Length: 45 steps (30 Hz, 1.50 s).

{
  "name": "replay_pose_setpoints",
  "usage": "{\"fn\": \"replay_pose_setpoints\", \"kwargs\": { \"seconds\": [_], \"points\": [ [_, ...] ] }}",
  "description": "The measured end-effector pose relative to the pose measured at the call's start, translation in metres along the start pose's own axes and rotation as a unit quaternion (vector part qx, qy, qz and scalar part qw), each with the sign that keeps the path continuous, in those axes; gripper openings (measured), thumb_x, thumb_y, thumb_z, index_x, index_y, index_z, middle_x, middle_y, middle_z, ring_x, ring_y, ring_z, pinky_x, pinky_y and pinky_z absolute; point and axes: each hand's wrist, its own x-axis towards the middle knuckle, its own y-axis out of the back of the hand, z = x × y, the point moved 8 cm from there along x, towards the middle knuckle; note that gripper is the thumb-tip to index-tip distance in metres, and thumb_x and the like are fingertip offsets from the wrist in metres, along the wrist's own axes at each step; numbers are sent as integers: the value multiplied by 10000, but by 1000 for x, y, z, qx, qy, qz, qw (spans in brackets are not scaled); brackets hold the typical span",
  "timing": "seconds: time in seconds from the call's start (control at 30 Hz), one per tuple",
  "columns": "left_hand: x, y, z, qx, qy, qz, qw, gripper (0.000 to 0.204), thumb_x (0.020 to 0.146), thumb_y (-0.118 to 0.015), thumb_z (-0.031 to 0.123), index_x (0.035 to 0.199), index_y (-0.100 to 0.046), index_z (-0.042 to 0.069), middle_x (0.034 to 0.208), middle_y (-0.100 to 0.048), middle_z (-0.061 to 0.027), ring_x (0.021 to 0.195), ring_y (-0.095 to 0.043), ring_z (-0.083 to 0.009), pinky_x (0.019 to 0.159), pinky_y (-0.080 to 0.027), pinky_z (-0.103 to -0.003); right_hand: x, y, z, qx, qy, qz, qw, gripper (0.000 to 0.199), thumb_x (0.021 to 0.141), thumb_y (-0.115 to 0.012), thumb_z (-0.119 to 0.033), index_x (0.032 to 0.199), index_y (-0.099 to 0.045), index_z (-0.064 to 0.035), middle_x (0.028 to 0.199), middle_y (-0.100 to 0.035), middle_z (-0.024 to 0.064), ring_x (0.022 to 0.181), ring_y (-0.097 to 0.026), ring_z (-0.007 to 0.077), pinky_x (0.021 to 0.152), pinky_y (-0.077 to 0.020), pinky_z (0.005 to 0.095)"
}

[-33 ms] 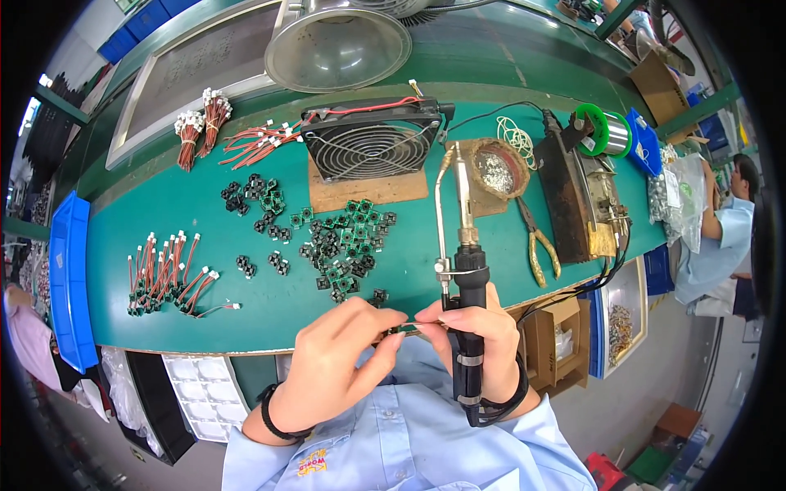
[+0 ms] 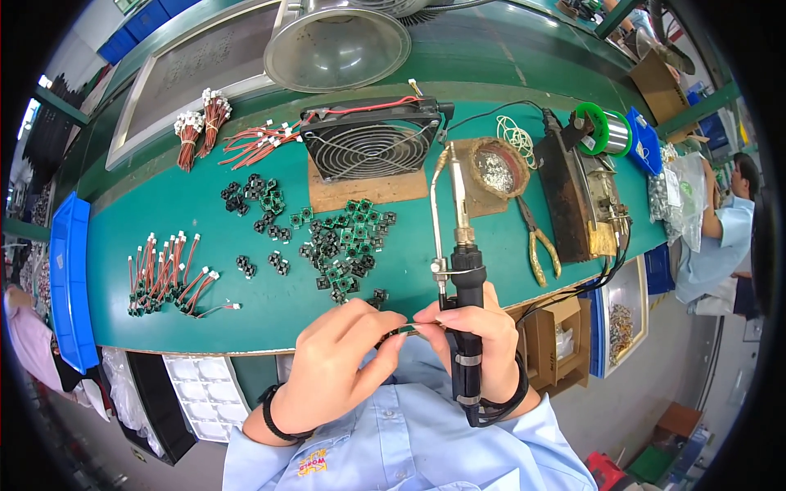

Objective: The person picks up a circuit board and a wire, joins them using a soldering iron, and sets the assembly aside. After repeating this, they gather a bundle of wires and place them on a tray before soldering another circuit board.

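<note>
**Small green part held at the bench edge, iron upright in my right fist**

My left hand and right hand meet at the near edge of the green bench, pinching a small green part between their fingertips, just above my blue shirt. Its long axis runs left to right, from one hand to the other. My right hand is also closed around the black handle of a soldering iron, which stands nearly upright in the picture, its metal tip pointing away from me toward the fan; a thin tube runs beside the barrel.

Directly beyond my hands lies a loose heap of small green and black parts. Further back a black cooling fan lies flat on a piece of brown card. To its right sit a round tray of solder scraps, yellow-handled pliers, and a spool of solder wire on a green reel. At far left, red-and-white wired connectors lie in a fan, with bundled ones behind. A blue bin runs along the bench's left end. An open cardboard box hangs at the right of the bench edge, beside my right wrist. Another person in a light blue shirt works at far right.
</note>
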Motion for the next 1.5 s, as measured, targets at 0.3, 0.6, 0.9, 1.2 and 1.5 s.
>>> {"fn": "replay_pose_setpoints", "kwargs": {
  "seconds": [0.3,0.6,0.9,1.2,1.5],
  "points": [
    [0,-2,2,76,-42,16,996,173,701,-671,37,862,-612,56,716,-529,-57,580,-519,-221,521,-409,-335,7,0,1,15,-37,-43,998,434,686,-680,8,1085,-525,-65,774,-630,46,666,-597,202,693,-454,311],
    [4,-3,15,143,-80,12,986,200,656,-662,-27,835,-609,43,725,-557,-61,607,-514,-231,528,-404,-314,3,0,6,73,-74,-47,994,456,682,-664,2,1110,-524,-67,762,-615,53,649,-593,208,589,-471,277],
    [5,-7,15,130,-56,-3,990,212,650,-668,-28,843,-608,35,729,-552,-77,632,-531,-239,564,-434,-313,6,1,5,44,-64,-67,995,436,688,-678,52,1070,-495,-47,779,-617,83,663,-603,169,587,-473,255],
    [-18,-7,-41,-316,197,101,923,186,800,-616,22,970,-546,-6,863,-544,-104,699,-555,-176,633,-474,-279,-4,-2,25,241,-241,4,940,465,753,-658,75,1070,-348,-64,784,-596,123,699,-596,143,659,-480,274],
    [-14,-22,-55,-582,185,36,791,250,863,-603,178,996,-481,4,928,-515,-92,803,-539,-173,729,-466,-306,-4,-18,22,292,-250,-11,923,464,756,-652,71,1072,-336,-54,788,-594,120,691,-591,137,655,-476,268]
  ]
}}
